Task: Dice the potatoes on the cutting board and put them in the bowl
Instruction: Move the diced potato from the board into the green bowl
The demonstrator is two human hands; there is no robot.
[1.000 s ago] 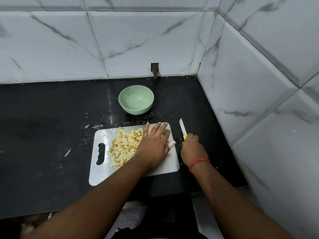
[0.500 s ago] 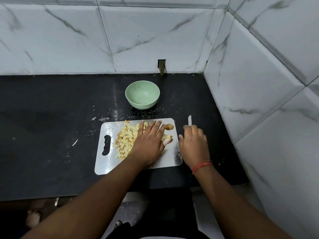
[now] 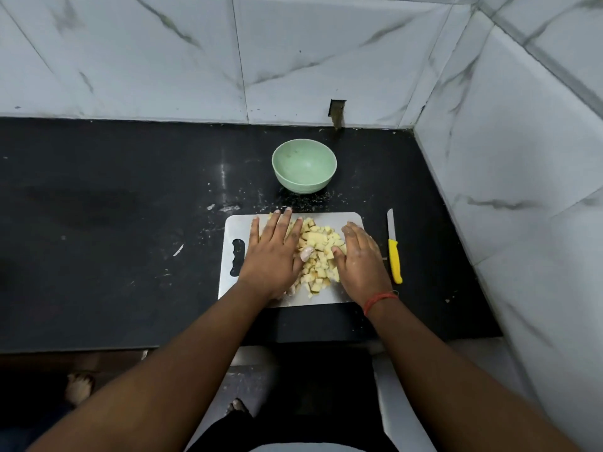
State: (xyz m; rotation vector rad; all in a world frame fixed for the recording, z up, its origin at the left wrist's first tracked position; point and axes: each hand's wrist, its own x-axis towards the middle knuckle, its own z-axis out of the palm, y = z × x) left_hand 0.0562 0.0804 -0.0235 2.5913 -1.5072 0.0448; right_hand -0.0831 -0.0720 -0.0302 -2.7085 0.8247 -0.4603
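Black tabletop [image 3: 114, 223], crumbed near the board. Steel board [image 3: 233, 230] lying flat, handle slot at its left end. Left hand [image 3: 274, 252] flat on the board, fingers straight and spread, pressing against the left flank of the dice. Dice [image 3: 321, 247] heaped mid-board between both hands: small pale-yellow cubes, some with skin. Right hand [image 3: 359, 256] flat on the other flank, fingers straight and together, gripping nothing. Knife [image 3: 394, 252] just right of the board, on the tabletop, untouched. Bowl [image 3: 304, 187] green, just behind the board, nothing visible inside.

Cutting apparently done; transfer not begun.

Handling, as a guess: each cube light, firm, wet with starch, so slippery and prone to scatter or stick to skin. Best taken as a heap, cupped from both sides and underneath, not pinched singly. Alternatively, board lifted by the slotted end and tipped over the bowl; smooth steel, likely a quick slide.
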